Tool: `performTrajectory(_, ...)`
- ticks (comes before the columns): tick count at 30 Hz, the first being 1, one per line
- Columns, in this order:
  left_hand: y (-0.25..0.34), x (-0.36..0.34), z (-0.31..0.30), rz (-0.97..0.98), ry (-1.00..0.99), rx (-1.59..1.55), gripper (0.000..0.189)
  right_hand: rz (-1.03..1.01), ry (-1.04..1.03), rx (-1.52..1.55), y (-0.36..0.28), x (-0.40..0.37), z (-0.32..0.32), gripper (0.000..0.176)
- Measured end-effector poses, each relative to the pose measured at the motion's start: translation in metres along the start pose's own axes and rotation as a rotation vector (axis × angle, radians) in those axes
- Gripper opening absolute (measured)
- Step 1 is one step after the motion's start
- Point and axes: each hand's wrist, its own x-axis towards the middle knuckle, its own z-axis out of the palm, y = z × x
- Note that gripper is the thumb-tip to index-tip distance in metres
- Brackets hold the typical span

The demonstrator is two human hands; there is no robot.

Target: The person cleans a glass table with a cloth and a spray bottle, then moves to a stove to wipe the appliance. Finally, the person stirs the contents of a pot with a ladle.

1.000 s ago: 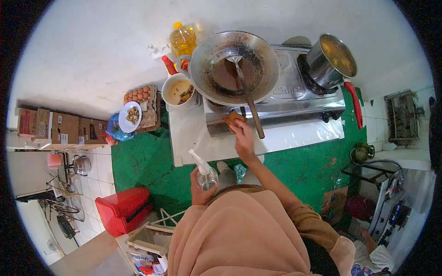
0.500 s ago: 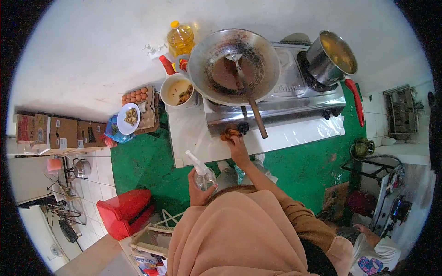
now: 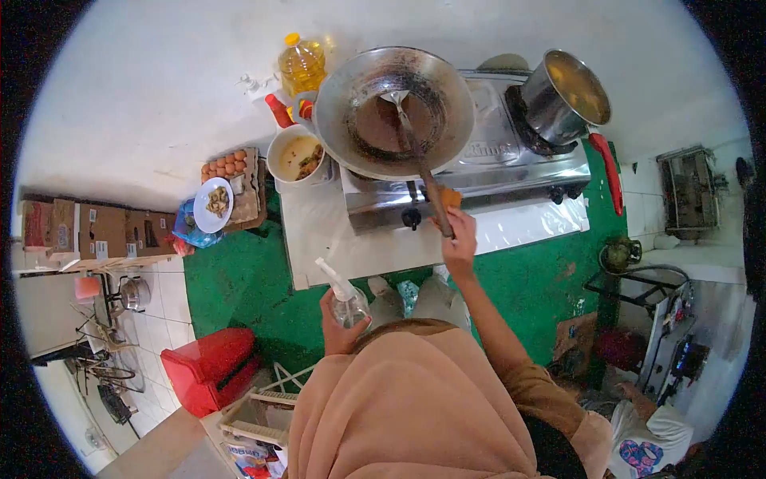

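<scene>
Cloth [image 3: 452, 197], orange-brown, folded, is pinched by the fingers of the right hand [image 3: 460, 243] at the front of the silver metal stove [image 3: 511, 185], presumably for control; the left hand [image 3: 338, 338] grips a clear plastic spray bottle [image 3: 352, 310] by its body, probably to keep the white nozzle [image 3: 335, 279] unobstructed

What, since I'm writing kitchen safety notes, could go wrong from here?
The right hand, holding an orange cloth, is close to the spatula; a bump might tip it from the wok. The red handle of the saucepan juts beyond the stove, where a passing arm could catch it.
</scene>
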Motion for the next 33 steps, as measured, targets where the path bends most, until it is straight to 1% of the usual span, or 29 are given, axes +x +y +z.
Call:
performTrajectory(1,-0.001,0.001,0.002,-0.021,-0.006,-0.023,0.087,-0.1,-0.048,-0.027,-0.001,0.008,0.004,0.046)
performTrajectory(2,-0.001,0.002,0.004,-0.018,-0.012,-0.019,0.087,-0.096,-0.041,-0.027,0.01,0.008,0.011,0.046)
performTrajectory(3,0.004,0.002,0.007,-0.006,-0.014,-0.056,0.088,-0.169,-0.084,-0.102,0.03,0.004,0.023,0.041)
performTrajectory(4,0.011,0.004,0.01,0.008,-0.016,-0.095,0.088,-0.244,-0.127,-0.178,0.038,0.005,0.028,0.036)
performTrajectory(5,0.018,0.006,0.012,0.01,-0.021,-0.093,0.088,-0.241,-0.122,-0.179,0.046,0.006,0.029,0.036)
performTrajectory(7,0.032,0.003,0.015,0.031,-0.01,0.09,0.088,-0.366,-0.142,-0.208,0.051,0.003,0.027,0.036)
performTrajectory(8,0.031,0.001,0.017,0.029,-0.016,0.092,0.088,-0.382,-0.181,-0.184,0.052,-0.001,0.025,0.043)
performTrajectory(9,0.03,0.002,0.019,0.015,-0.023,0.098,0.088,-0.38,-0.177,-0.186,0.058,-0.006,0.024,0.043)
performTrajectory(11,0.027,0.003,0.024,0.005,-0.028,0.106,0.087,-0.268,-0.291,-0.236,0.07,-0.018,0.026,0.035)
performTrajectory(13,0.026,0.003,0.03,-0.002,-0.031,0.039,0.087,-0.237,-0.244,-0.263,0.075,-0.029,0.02,0.033)
performTrajectory(15,0.029,0.003,0.036,-0.003,-0.034,0.041,0.087,-0.206,-0.199,-0.29,0.083,-0.028,0.01,0.03)
performTrajectory(17,0.031,0.001,0.042,-0.011,-0.038,0.046,0.087,-0.125,-0.207,-0.186,0.091,-0.023,-0.006,0.031)
performTrajectory(20,0.029,0.0,0.052,-0.015,-0.015,-0.007,0.087,-0.098,-0.145,-0.099,0.088,-0.005,-0.061,0.03)
performTrajectory(22,0.026,-0.001,0.056,-0.025,-0.013,0.0,0.087,0.078,0.059,-0.029,0.096,0.001,-0.094,0.025)
performTrajectory(23,0.024,-0.002,0.059,-0.027,-0.012,-0.002,0.087,0.191,0.208,0.052,0.115,0.006,-0.103,0.024)
performTrajectory(24,0.022,-0.002,0.062,-0.034,-0.008,-0.018,0.087,0.291,0.295,-0.013,0.104,0.02,-0.12,0.023)
performTrajectory(25,0.022,-0.002,0.065,-0.042,-0.004,-0.033,0.087,0.244,0.365,-0.05,0.117,0.031,-0.127,0.029)
performTrajectory(26,0.022,-0.002,0.067,-0.042,-0.005,-0.034,0.087,0.432,0.421,0.163,0.126,0.036,-0.127,0.031)
performTrajectory(27,0.024,-0.002,0.07,-0.049,-0.011,-0.038,0.087,0.617,0.473,0.379,0.116,0.048,-0.127,0.034)
performTrajectory(29,0.031,-0.001,0.075,-0.056,-0.018,-0.043,0.087,0.301,0.466,0.115,0.167,0.047,-0.093,0.037)
performTrajectory(30,0.035,-0.001,0.077,-0.052,-0.021,-0.028,0.087,0.26,0.515,0.059,0.162,0.047,-0.075,0.038)
performTrajectory(31,0.037,-0.002,0.078,-0.051,-0.025,-0.011,0.088,0.285,0.42,0.109,0.138,0.044,-0.065,0.038)
performTrajectory(32,0.036,-0.002,0.079,-0.053,-0.027,-0.01,0.088,0.257,0.362,0.102,0.127,0.038,-0.047,0.035)
performTrajectory(33,0.035,-0.002,0.079,-0.055,-0.018,0.008,0.089,0.333,0.284,0.374,0.103,0.03,-0.034,0.032)
